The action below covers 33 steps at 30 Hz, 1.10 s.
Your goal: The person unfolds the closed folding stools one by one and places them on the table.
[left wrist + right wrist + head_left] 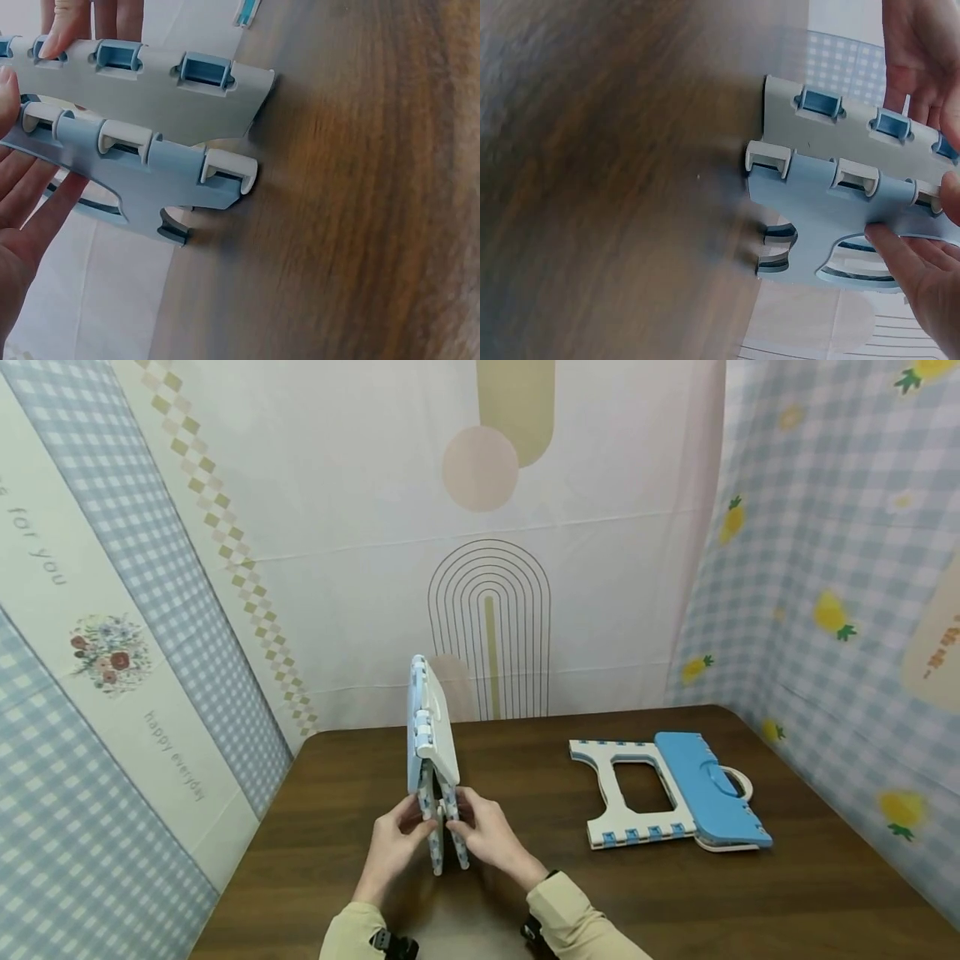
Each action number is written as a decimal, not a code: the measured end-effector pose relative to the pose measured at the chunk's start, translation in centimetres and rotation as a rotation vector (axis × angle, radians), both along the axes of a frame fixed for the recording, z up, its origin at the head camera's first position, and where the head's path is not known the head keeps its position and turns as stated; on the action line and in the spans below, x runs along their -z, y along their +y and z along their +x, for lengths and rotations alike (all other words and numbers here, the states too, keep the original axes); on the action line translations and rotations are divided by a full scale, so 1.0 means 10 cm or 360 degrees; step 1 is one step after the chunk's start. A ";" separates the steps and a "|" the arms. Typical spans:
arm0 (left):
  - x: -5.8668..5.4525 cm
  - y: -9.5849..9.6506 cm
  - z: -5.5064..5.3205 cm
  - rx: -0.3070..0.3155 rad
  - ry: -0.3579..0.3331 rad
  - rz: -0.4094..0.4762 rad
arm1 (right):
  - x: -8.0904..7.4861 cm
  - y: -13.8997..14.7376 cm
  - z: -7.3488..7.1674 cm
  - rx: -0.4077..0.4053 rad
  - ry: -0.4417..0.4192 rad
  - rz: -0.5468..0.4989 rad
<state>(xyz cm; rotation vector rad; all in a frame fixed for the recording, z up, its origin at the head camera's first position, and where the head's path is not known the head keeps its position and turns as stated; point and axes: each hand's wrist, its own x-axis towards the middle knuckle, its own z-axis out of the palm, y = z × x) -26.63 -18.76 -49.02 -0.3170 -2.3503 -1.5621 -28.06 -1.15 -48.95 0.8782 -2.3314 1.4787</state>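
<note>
A blue-and-white folding stool (441, 718) stands on edge on the table, left of centre, partly folded. Its two leg panels sit a narrow gap apart, their lower ends at the tabletop. My left hand (393, 842) grips the left leg panel, thumb on the near hinged edge and fingers along the outer face. On the other side, my right hand (491, 833) holds the right leg panel in the same way. Both wrist views show the blue outer face of a panel (135, 176) and the hinge slots along the edges. The stool's far side is hidden.
A second folding stool (641, 806), blue and white, lies flat on the right of the brown wooden table (525, 760), its carry handle (738, 782) pointing right. Patterned cloth hangs behind the table and along both sides.
</note>
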 end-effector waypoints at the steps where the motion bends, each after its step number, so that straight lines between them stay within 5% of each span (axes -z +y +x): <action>1: 0.00 0.00 0.00 -0.0015 0.0000 -0.0007 | 0.00 0.00 0.00 -0.0006 0.0003 -0.0009; 12: -0.05 -0.04 -0.02 -0.0066 0.0005 0.0030 | -0.03 0.07 -0.08 -0.0073 -0.0041 -0.0020; 33: 0.03 -0.23 0.00 -0.0081 0.0092 -0.0069 | -0.01 0.21 -0.13 -0.0124 -0.0086 0.0075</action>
